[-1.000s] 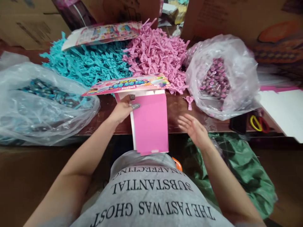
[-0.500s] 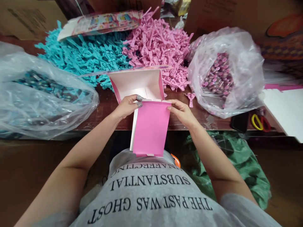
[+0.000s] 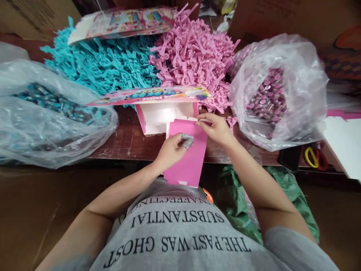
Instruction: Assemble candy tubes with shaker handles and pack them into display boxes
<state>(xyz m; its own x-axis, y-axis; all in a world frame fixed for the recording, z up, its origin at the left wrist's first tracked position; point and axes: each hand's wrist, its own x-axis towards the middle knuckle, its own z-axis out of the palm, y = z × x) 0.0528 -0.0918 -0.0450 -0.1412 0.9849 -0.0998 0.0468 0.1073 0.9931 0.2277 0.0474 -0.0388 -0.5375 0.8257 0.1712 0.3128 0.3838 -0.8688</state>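
Note:
A pink cardboard box [image 3: 188,165] rests between the table edge and my body, its printed lid flap [image 3: 152,96] standing up over the white inside [image 3: 162,114]. My left hand [image 3: 172,148] grips the box's left side, with the thumb pressed on the pink front panel. My right hand [image 3: 216,128] pinches the panel's upper right corner by a small flap. Behind the box lie a heap of turquoise plastic pieces [image 3: 104,67] and a heap of pink plastic pieces [image 3: 194,52].
A clear bag of blue items [image 3: 47,113] lies at the left and a clear bag of pink items [image 3: 273,94] at the right. Another printed card [image 3: 124,22] tops the turquoise heap. Scissors [image 3: 314,158] and white sheets [image 3: 344,143] are at far right; green bag [image 3: 282,195] below the table.
My left hand has moved from the box's upper left edge onto the pink front panel. The lid flap has tipped forward, showing its printed face, and the box has shifted slightly right.

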